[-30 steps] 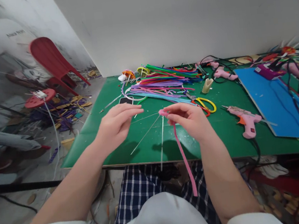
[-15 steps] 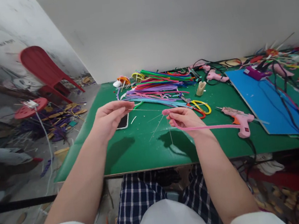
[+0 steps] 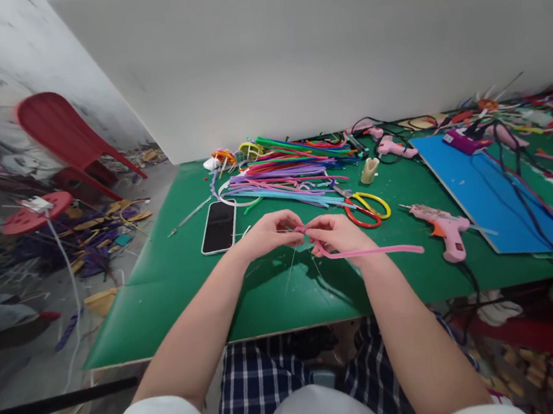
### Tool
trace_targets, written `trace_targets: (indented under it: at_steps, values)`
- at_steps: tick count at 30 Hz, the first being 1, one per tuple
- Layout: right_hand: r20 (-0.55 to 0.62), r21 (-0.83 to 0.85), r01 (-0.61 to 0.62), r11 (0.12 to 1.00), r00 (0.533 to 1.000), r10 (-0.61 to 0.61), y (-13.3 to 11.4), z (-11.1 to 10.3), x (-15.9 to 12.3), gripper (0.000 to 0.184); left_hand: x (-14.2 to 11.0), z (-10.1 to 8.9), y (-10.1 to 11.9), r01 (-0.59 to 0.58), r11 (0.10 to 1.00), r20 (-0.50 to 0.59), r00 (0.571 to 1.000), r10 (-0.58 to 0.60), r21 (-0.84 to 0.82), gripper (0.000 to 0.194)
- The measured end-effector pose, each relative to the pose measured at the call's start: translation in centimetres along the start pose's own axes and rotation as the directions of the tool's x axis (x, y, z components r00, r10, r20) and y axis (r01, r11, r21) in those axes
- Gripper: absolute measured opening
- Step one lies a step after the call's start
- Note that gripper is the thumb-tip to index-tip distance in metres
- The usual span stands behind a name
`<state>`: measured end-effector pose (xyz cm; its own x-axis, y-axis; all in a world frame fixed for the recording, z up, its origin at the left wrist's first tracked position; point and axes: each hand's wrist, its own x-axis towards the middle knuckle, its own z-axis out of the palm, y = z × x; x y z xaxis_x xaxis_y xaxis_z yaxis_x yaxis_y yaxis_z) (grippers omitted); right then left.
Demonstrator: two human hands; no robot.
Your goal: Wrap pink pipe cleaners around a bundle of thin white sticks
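A pink pipe cleaner [image 3: 383, 251] is coiled at one end, with its long tail stretching right across my right wrist. My right hand [image 3: 333, 232] is closed, pinching the coiled end. Fingertips of my left hand [image 3: 274, 231] are closed on the same pink coil from the other side, almost touching my right fingertips. Thin stiff wires [image 3: 292, 270] slant downward from between the hands. The coil is small and partly covered by fingers. Beyond the hands lie scissors [image 3: 356, 202] with red and yellow handles, and a multicoloured bundle of pipe cleaners [image 3: 293, 175].
A phone [image 3: 219, 227] lies left of my hands on the green table [image 3: 167, 301]. To the right are a pink glue gun [image 3: 444, 225] and a blue board [image 3: 486, 188] with cables over it. A beige notched piece [image 3: 369, 170] stands behind the scissors. A red chair [image 3: 59, 136] is at left.
My left hand has moved right, from the far end of a thin wire to the pink coil beside my right hand. The phone is now uncovered. The view has shifted slightly.
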<state>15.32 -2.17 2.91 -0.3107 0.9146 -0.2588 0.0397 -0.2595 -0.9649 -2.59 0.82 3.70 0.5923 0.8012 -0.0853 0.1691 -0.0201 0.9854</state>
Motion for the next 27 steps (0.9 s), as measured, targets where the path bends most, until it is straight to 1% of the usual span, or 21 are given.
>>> trace_targets:
  at_steps: [3,5,8,10,12,15,16,19,21,23,25,26,27]
  values:
    - [-0.005,-0.175,0.057,0.983,0.998,-0.059,-0.5,-0.5,-0.1,0.017,-0.1,0.2,-0.7,0.027,0.997,-0.082,0.996,-0.033,-0.078,0.027]
    - [-0.043,-0.276,0.093,0.957,0.993,-0.109,-0.8,-1.6,-0.4,0.020,-0.2,0.2,-1.3,0.020,0.988,-0.152,0.987,-0.043,-0.152,0.029]
    - [-0.149,-0.309,0.109,0.945,0.975,-0.162,-1.2,-3.6,-0.8,0.024,-0.4,0.3,-1.9,0.003,0.961,-0.220,0.973,-0.066,-0.276,0.028]
    - [-0.171,-0.317,0.147,0.937,0.963,-0.209,-1.3,-4.4,-1.0,0.025,-0.5,0.6,-2.1,-0.007,0.939,-0.226,0.971,-0.075,-0.343,0.027]
    - [-0.132,-0.331,0.203,0.922,0.957,-0.258,-1.3,-4.4,-0.9,0.025,-0.6,0.9,-2.0,-0.025,0.923,-0.230,0.971,-0.070,-0.385,0.024]
    - [-0.024,-0.349,0.294,0.890,0.946,-0.323,-1.1,-3.2,-0.7,0.022,-0.6,1.3,-1.9,-0.026,0.909,-0.225,0.972,-0.075,-0.415,0.021]
    - [-0.007,-0.358,0.315,0.879,0.940,-0.340,-1.1,-2.8,-0.7,0.021,-0.6,1.4,-1.8,-0.017,0.906,-0.222,0.971,-0.085,-0.423,0.021]
    - [-0.024,-0.388,0.322,0.864,0.933,-0.359,-1.2,-2.3,-1.0,0.021,-0.5,1.5,-1.9,0.006,0.897,-0.240,0.963,-0.125,-0.442,0.021]
    - [-0.025,-0.431,0.331,0.839,0.926,-0.378,-1.5,-2.7,-1.5,0.019,-0.4,1.6,-2.0,0.009,0.896,-0.260,0.956,-0.138,-0.444,0.021]
    - [-0.010,-0.511,0.345,0.787,0.913,-0.407,-2.2,-3.3,-2.5,0.018,-0.3,1.6,-2.2,0.002,0.899,-0.269,0.954,-0.133,-0.437,0.020]
    - [-0.060,-0.614,0.333,0.715,0.884,-0.463,-3.0,-3.8,-4.0,0.017,-0.3,1.5,-2.3,-0.009,0.901,-0.276,0.953,-0.123,-0.433,0.020]
    - [-0.119,-0.656,0.322,0.683,0.849,-0.514,-3.5,-3.9,-5.1,0.017,-0.2,1.5,-2.4,-0.013,0.901,-0.279,0.953,-0.120,-0.433,0.020]
    - [-0.199,-0.690,0.311,0.654,0.787,-0.584,-3.9,-4.0,-6.2,0.017,-0.2,1.5,-2.5,-0.015,0.900,-0.279,0.953,-0.119,-0.435,0.019]
